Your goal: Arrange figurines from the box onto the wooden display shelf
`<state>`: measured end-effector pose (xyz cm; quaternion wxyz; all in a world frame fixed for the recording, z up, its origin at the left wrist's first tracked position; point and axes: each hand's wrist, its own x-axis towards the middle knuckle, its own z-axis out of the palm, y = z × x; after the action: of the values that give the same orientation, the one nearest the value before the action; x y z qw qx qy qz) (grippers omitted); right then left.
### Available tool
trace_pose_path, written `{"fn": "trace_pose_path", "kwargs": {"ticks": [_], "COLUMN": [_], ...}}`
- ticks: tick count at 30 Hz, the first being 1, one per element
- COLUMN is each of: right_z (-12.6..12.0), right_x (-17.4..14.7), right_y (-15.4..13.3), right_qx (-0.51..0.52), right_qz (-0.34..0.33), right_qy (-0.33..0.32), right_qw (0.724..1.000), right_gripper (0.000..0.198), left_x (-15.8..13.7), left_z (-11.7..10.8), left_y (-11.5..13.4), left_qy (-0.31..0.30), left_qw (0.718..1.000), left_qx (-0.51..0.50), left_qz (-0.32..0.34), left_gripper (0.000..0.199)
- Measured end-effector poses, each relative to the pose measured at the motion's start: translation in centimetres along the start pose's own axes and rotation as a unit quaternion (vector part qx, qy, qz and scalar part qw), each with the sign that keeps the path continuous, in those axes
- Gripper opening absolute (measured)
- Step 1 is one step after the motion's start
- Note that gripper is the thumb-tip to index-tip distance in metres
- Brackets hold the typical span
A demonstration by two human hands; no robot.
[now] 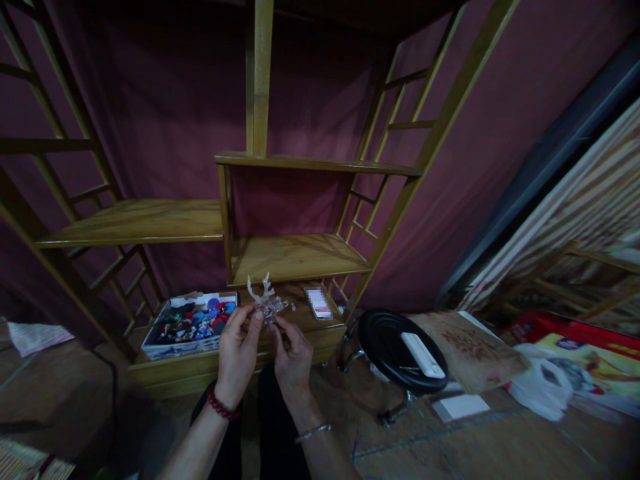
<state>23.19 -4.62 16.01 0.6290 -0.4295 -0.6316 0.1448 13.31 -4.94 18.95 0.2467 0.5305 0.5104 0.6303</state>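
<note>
Between my two hands is a small see-through figurine (271, 305) with pale branching antlers that point upward. My left hand (239, 353) grips its left side between thumb and fingers. On the lower right, the fingertips of my right hand (293, 357) pinch it, though the exact contact is hard to make out. Just left of my hands, a white open box (183, 350) full of small colourful toys or figures (200, 320) rests on the low wooden ledge. A white phone-like item (319, 303), its face blurred, lies on the same ledge to the right.
A wooden shelf unit (295, 257) rises in front of me against a dark red wall. To the right stands a black round stool (380, 347) with a white narrow box (423, 355) on it. Beyond are a brown mat (475, 347) and a white plastic bag (543, 387).
</note>
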Motion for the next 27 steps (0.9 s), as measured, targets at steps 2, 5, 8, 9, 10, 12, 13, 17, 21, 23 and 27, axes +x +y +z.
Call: {"fn": "trace_pose_path", "kwargs": {"ticks": [2, 5, 8, 9, 10, 12, 13, 17, 21, 23, 27], "right_z": [0.0, -0.1, -0.3, -0.4, -0.4, -0.6, -0.7, -0.9, -1.1, -1.3, -1.6], "right_x": [0.1, 0.3, 0.6, 0.6, 0.7, 0.8, 0.9, 1.1, 1.5, 1.7, 2.2], "right_y": [0.0, 0.0, 0.0, 0.0, 0.0, 0.0, 0.0, 0.0, -0.1, -0.1, -0.2], "right_qx": [-0.008, -0.021, -0.03, -0.03, -0.029, -0.024, -0.022, -0.017, -0.023, -0.023, -0.011], "right_qz": [-0.008, -0.016, -0.02, -0.02, -0.019, -0.016, -0.014, -0.009, -0.011, -0.015, -0.01], "right_qy": [0.007, 0.019, 0.028, 0.027, 0.024, 0.018, 0.016, 0.016, 0.024, 0.027, 0.026], "right_qw": [1.0, 0.999, 0.999, 0.999, 0.999, 0.999, 1.0, 1.0, 0.999, 0.999, 1.0], "right_gripper": [0.017, 0.017, 0.017, 0.017, 0.017, 0.018, 0.019, 0.019, 0.019, 0.019, 0.02], "left_x": [0.0, 0.1, 0.2, 0.3, 0.3, 0.4, 0.4, 0.7, 1.0, 1.2, 1.7], "left_z": [0.1, 0.1, 0.3, 0.3, 0.4, 0.7, 0.8, 1.2, 1.4, 1.5, 1.8], "left_y": [0.0, 0.4, 1.1, 1.4, 1.6, 1.8, 1.8, 1.6, 1.8, 2.1, 3.0], "left_qy": [0.003, -0.001, -0.009, -0.009, -0.007, 0.001, 0.004, 0.007, -0.001, -0.011, -0.03], "left_qw": [1.0, 1.0, 1.0, 1.0, 0.999, 0.999, 0.999, 0.999, 1.0, 1.0, 0.999], "left_qx": [0.0, 0.005, 0.019, 0.027, 0.036, 0.05, 0.053, 0.046, 0.024, 0.009, -0.025], "left_qz": [0.001, 0.005, 0.001, -0.002, -0.004, -0.008, -0.01, -0.014, -0.005, -0.001, 0.003], "left_gripper": [0.025, 0.026, 0.027, 0.028, 0.03, 0.032, 0.033, 0.033, 0.03, 0.028, 0.026]}}
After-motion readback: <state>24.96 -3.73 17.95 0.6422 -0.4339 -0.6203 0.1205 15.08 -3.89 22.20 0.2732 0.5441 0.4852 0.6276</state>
